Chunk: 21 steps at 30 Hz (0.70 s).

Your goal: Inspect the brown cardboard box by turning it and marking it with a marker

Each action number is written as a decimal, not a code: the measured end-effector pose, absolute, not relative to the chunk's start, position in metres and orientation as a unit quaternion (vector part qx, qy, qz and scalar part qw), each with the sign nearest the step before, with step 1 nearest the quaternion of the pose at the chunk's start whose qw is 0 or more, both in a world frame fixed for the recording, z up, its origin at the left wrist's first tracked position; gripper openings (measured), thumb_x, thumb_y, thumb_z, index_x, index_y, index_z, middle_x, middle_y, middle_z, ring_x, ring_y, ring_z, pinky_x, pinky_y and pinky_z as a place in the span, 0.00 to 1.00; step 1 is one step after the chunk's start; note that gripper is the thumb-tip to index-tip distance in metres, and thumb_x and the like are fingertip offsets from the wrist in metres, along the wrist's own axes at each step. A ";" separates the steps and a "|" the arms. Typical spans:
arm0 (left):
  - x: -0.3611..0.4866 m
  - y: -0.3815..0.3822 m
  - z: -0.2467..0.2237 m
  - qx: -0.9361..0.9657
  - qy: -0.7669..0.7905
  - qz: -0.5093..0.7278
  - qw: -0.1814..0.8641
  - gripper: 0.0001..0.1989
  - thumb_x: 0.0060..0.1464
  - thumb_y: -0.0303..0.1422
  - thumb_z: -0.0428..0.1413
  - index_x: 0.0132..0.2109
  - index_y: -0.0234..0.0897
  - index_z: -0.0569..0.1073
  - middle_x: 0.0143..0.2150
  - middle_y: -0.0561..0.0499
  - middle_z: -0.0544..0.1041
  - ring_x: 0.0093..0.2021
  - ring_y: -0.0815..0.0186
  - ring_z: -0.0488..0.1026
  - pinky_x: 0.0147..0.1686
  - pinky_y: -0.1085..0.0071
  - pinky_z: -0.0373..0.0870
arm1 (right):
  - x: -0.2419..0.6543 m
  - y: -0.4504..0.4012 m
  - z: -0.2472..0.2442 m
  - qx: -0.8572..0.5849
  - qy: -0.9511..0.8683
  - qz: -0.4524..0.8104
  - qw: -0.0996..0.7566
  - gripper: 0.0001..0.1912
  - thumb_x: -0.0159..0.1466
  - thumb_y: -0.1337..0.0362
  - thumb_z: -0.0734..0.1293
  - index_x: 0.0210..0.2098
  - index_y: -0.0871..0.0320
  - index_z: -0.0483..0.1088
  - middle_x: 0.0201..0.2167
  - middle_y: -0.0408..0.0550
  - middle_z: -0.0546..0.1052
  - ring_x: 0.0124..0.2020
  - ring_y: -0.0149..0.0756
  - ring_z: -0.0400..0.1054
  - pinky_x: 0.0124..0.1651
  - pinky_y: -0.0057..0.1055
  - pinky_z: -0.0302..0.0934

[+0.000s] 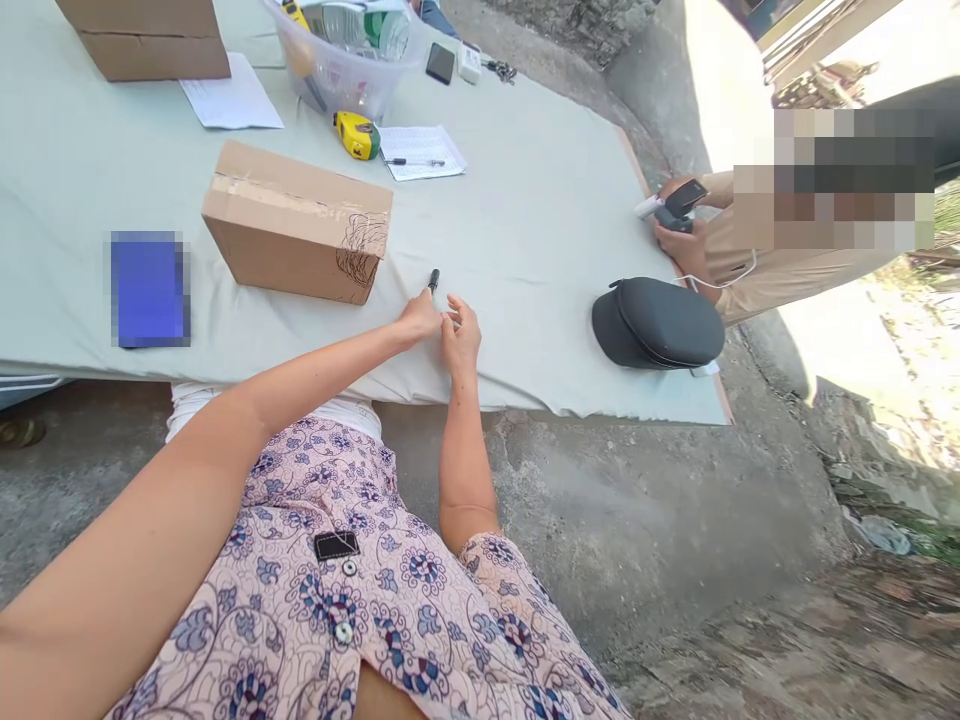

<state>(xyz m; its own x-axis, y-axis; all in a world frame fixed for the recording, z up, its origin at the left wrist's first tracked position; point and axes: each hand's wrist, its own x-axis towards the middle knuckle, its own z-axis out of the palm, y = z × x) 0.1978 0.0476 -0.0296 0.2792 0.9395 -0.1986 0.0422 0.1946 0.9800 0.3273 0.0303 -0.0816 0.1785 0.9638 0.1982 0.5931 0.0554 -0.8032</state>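
The left hand [421, 316] is wrapped around a black marker [434, 280] near the scribbled carton [296, 228]; the right hand [462, 335] is half-open beside it, apparently bare. If uncapped, the low-held marker could stain the cloth-covered surface [540, 250].

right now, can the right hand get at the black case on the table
Probably yes: nothing stands between the right hand and the black case, just the pale cloth, though it may take some stretch.

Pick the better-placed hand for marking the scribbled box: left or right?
Left, probably: the left hand holds the black pen and is nearer the scribbled box; the right hand is farther from it.
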 end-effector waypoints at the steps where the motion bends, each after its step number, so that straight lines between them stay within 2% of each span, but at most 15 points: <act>1: 0.199 0.045 -0.027 0.516 0.482 0.365 0.606 0.20 0.49 0.29 0.60 0.51 0.37 0.71 0.52 0.40 0.79 0.56 0.54 0.74 0.55 0.62 0.69 | 0.328 0.031 -0.082 -0.648 -0.602 0.224 0.409 0.22 0.67 0.58 0.61 0.58 0.56 0.71 0.59 0.57 0.76 0.51 0.40 0.74 0.57 0.40 0.71; 6: 0.194 0.033 -0.013 0.550 0.508 0.312 0.585 0.21 0.51 0.24 0.54 0.54 0.36 0.71 0.54 0.40 0.78 0.57 0.56 0.75 0.55 0.64 0.70 | 0.329 0.032 -0.088 -0.643 -0.616 0.200 0.408 0.21 0.67 0.64 0.58 0.54 0.56 0.73 0.57 0.55 0.78 0.57 0.40 0.72 0.64 0.43 0.66; 11: 0.169 0.023 -0.015 0.555 0.532 0.290 0.570 0.25 0.50 0.22 0.54 0.56 0.36 0.72 0.63 0.37 0.75 0.62 0.54 0.73 0.57 0.63 0.69 | 0.329 0.037 -0.091 -0.662 -0.622 0.152 0.389 0.19 0.69 0.59 0.58 0.54 0.56 0.73 0.51 0.56 0.80 0.50 0.41 0.74 0.58 0.41 0.69; 13: 0.156 0.018 -0.018 0.556 0.524 0.287 0.578 0.21 0.50 0.23 0.55 0.52 0.36 0.75 0.59 0.38 0.78 0.57 0.54 0.77 0.53 0.63 0.72 | 0.329 0.045 -0.088 -0.689 -0.608 0.130 0.373 0.20 0.70 0.54 0.60 0.55 0.56 0.72 0.47 0.56 0.81 0.49 0.43 0.74 0.57 0.43 0.69; 16: 0.136 0.010 -0.021 0.549 0.500 0.284 0.607 0.13 0.51 0.25 0.55 0.44 0.37 0.77 0.46 0.44 0.83 0.44 0.60 0.81 0.42 0.68 0.74 | 0.326 0.063 -0.078 -0.749 -0.560 0.119 0.334 0.26 0.66 0.48 0.65 0.58 0.57 0.69 0.46 0.58 0.80 0.51 0.48 0.74 0.58 0.47 0.68; 18: 0.124 0.004 -0.020 0.543 0.490 0.282 0.621 0.09 0.50 0.27 0.57 0.40 0.37 0.78 0.40 0.47 0.83 0.39 0.63 0.81 0.37 0.71 0.73 | 0.324 0.075 -0.069 -0.776 -0.545 0.137 0.288 0.28 0.63 0.50 0.69 0.57 0.59 0.71 0.46 0.59 0.81 0.51 0.52 0.75 0.57 0.49 0.68; 21: 0.102 -0.006 -0.017 0.537 0.491 0.286 0.623 0.08 0.50 0.28 0.58 0.38 0.37 0.79 0.38 0.48 0.83 0.36 0.65 0.80 0.33 0.73 0.71 | 0.321 0.086 -0.055 -0.773 -0.562 0.157 0.246 0.20 0.62 0.59 0.69 0.52 0.60 0.74 0.43 0.58 0.82 0.49 0.52 0.75 0.57 0.48 0.67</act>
